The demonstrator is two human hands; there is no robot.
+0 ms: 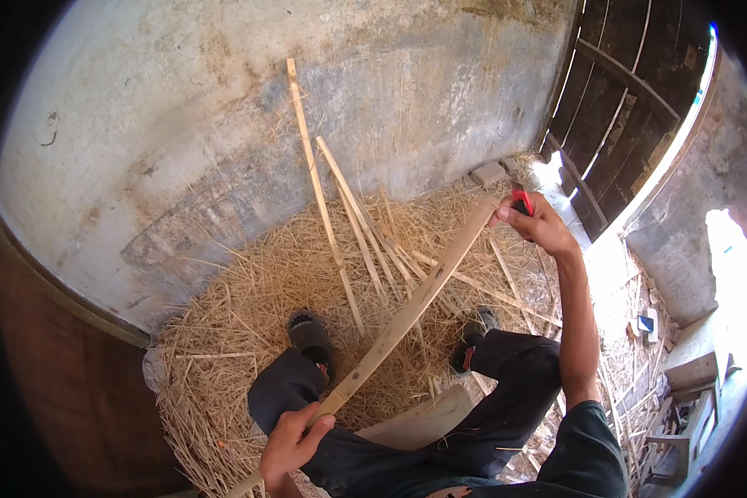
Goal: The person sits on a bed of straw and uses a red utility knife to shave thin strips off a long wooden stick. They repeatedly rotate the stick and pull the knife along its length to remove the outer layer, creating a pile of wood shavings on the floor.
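Note:
A long flat bamboo strip (417, 303) runs slantwise across my lap, its far end up to the right. My left hand (295, 440) is wrapped round the strip near its lower end, thumb on top; the strip's tail passes on below the hand. At the far end my right hand (539, 224) is closed round a small red-and-black hand tool (521, 202), its fingertips close against the strip. The tool's working part is mostly hidden, so I cannot make out its exact kind.
Several pale bamboo strips (311, 170) lean on the stained wall (224, 100) or lie on the shavings (241, 332) around my feet. A dark plank door (614, 100) is at the far right. A wooden stool-like frame (681, 432) stands at the near right.

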